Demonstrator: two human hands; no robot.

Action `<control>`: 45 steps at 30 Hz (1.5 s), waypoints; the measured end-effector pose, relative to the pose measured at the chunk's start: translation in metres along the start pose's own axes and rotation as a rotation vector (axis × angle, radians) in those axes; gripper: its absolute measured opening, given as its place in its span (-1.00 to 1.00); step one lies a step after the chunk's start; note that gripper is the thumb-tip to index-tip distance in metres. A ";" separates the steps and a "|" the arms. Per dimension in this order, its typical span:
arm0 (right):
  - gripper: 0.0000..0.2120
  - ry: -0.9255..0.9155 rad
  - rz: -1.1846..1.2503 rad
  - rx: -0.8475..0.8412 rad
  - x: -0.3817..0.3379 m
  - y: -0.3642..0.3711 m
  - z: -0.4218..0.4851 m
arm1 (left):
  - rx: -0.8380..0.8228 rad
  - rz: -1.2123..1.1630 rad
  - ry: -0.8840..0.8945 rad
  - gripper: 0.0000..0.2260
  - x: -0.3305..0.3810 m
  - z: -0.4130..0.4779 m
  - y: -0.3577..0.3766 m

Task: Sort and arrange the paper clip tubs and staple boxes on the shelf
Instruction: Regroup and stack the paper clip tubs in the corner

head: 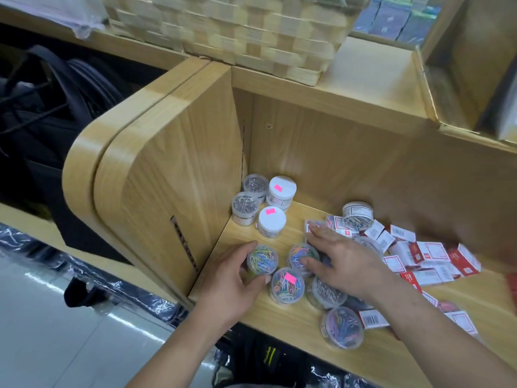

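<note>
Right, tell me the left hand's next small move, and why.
Probably slide the coloured-clip tub that the left hand grips back to just in front of the nearer white-lidded tub. In that back left corner four tubs already stand grouped, and the shelf between is bare.

At least ten paper clip tubs [287,284], four far left, six scattered, staple boxes [430,252] heaped right, too jumbled to count
</note>
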State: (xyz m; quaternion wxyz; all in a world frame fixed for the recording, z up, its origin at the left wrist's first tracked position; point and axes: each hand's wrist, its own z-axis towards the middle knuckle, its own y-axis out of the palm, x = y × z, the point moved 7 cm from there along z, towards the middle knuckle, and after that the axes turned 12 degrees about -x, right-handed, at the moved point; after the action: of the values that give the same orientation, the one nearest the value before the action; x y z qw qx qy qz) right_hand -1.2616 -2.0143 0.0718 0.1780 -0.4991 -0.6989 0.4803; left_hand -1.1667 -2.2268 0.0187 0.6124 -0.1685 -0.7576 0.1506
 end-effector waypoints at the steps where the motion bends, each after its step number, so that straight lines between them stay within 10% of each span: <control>1: -0.37 -0.004 0.000 0.002 0.001 0.000 -0.001 | 0.013 0.002 -0.001 -0.41 0.002 0.000 -0.002; 22: -0.66 -0.114 1.042 0.149 -0.024 -0.067 -0.040 | 0.087 -0.066 0.331 -0.39 0.107 0.019 0.006; 31: -0.61 0.203 0.571 0.388 0.020 -0.074 0.029 | -0.047 0.170 0.104 -0.49 0.056 0.011 0.025; 45: -0.64 0.153 0.430 0.392 0.025 -0.053 0.052 | -0.016 0.530 0.147 -0.59 0.095 0.025 0.047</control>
State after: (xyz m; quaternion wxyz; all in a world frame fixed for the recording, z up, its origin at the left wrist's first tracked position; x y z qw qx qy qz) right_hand -1.3381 -2.0206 0.0861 0.2172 -0.6265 -0.4558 0.5938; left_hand -1.2065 -2.1429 0.0767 0.6037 -0.3761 -0.6416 0.2870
